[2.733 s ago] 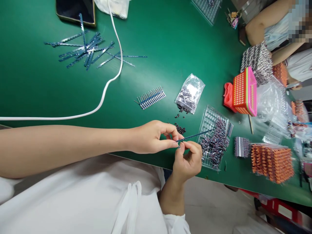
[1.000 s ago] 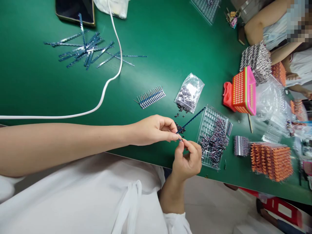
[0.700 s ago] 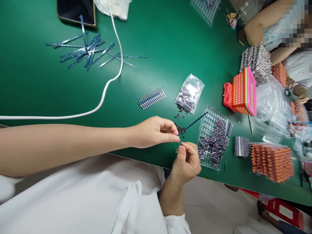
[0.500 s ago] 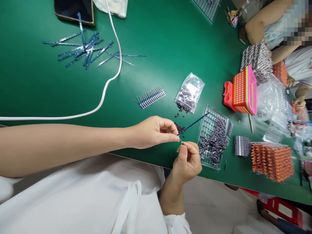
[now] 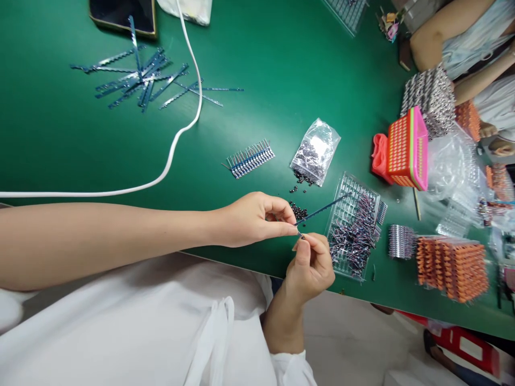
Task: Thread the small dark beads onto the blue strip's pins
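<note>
My left hand (image 5: 257, 219) pinches a thin dark blue strip (image 5: 324, 209), which sticks out to the right over the edge of a clear tray (image 5: 337, 214). Just below, the thumb and forefinger of my right hand (image 5: 309, 265) are closed on a tiny dark bead (image 5: 302, 237) beside the left fingertips. Small dark beads (image 5: 298, 210) lie loose behind the hands, near an open clear bag of beads (image 5: 316, 153). Many small purple-and-blue pieces with wires (image 5: 358, 236) fill much of the tray. A row of wired pieces (image 5: 252, 159) on a blue strip lies left of the bag.
Blue strips (image 5: 140, 78) lie scattered at the upper left by a phone (image 5: 124, 16) and a white cable (image 5: 174, 145). Baskets (image 5: 407, 147), orange stacks (image 5: 453, 268) and clear plastic crowd the right. A person's hand (image 5: 487, 130) shows at the far right.
The blue strip has tilted slightly lower at its right end. Both hands keep their pinch nearly in place. The person's arms at the right have moved, and the view has shifted slightly.
</note>
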Tool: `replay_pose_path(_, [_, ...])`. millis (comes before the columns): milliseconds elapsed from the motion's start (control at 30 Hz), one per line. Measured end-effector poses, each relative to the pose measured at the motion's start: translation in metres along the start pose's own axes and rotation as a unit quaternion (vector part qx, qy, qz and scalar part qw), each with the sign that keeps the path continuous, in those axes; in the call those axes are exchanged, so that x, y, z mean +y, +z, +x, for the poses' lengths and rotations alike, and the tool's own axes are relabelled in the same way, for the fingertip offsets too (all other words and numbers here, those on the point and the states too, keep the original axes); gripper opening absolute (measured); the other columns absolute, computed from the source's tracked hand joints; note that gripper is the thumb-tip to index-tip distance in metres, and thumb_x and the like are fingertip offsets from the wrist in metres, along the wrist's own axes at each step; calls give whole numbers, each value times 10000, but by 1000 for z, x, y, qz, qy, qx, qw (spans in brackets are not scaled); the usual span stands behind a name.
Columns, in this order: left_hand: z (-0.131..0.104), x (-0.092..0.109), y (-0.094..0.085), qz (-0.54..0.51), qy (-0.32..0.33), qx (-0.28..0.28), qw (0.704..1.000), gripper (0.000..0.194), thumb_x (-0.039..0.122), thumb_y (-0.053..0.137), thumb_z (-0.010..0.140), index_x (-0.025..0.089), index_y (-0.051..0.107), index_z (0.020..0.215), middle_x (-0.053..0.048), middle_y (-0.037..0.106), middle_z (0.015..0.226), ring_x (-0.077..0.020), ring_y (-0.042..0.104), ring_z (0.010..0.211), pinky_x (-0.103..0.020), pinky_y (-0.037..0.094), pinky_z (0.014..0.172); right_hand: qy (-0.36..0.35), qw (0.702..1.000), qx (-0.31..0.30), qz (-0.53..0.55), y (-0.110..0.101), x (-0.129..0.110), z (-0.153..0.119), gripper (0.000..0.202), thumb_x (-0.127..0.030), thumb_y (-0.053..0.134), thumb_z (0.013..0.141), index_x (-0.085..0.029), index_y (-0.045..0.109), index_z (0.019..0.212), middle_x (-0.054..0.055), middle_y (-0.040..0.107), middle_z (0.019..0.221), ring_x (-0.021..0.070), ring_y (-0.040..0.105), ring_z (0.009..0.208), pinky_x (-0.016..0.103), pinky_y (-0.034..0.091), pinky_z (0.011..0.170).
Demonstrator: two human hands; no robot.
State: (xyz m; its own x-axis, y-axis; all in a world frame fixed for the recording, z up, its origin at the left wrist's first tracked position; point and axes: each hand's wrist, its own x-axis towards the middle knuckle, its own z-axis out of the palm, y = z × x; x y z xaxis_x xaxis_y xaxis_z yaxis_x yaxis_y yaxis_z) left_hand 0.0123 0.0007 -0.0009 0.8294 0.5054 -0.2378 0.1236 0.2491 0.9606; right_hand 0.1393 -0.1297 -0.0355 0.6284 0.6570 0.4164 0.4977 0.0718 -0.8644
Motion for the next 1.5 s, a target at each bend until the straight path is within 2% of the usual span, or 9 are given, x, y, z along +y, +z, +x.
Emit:
replay_pose_path(267, [-1,-1,1,10,9,1,1000,199,352,680,840,156,695,870,-8,704,828,-136,612,782,-257,464,741,17,999,-20,-23,-2,-2,0,58,-221,641,877,-183,669,842,-1,592,767,119,587,680,267,477,590])
replay_pose_path(533, [0,2,-1,58,20,10,998,176,341,662,849,171,707,864,-7,735,851,-145,645,813,-244,469,732,14,1000,-7,-5,1,2,0,30,-213,667,862,-197,685,845,-4,593,743,126,582,687,268,463,589])
replay_pose_path(667, [0,2,-2,67,26,9,997,175,333,657,856,168,712,872,-9,742,864,-146,654,826,-242,470,741,17,999,1,37,1,3,1,34,-179,676,848,-205,698,845,-10,596,745,116,572,678,253,439,577])
replay_pose_path(900, [0,3,-2,69,21,5,997,183,336,651,860,164,711,869,-8,739,853,-145,649,813,-242,465,733,52,998,-43,11,-4,-1,3,65,-234,657,867,-181,672,832,2,581,756,118,576,675,255,449,561])
replay_pose_path(1133, [0,4,-3,82,26,7,996,184,338,648,858,167,712,870,-11,743,862,-150,654,819,-238,467,722,50,997,-45,24,-4,0,4,34,-221,673,855,-194,682,838,-4,580,751,122,578,679,260,452,574])
replay_pose_path(1300, [-1,5,-3,94,34,2,995,162,324,649,849,171,701,849,-1,725,824,-139,638,788,-231,462,723,101,991,-88,23,-8,-1,5,122,-286,660,868,-175,659,818,-2,570,753,106,558,644,250,440,556])
replay_pose_path(1500, [1,3,0,25,-27,14,999,220,378,690,801,162,666,767,15,654,705,-119,550,657,-228,421,630,152,981,-106,51,-10,0,6,153,-319,661,870,-175,639,821,-8,566,767,82,511,584,242,412,536])
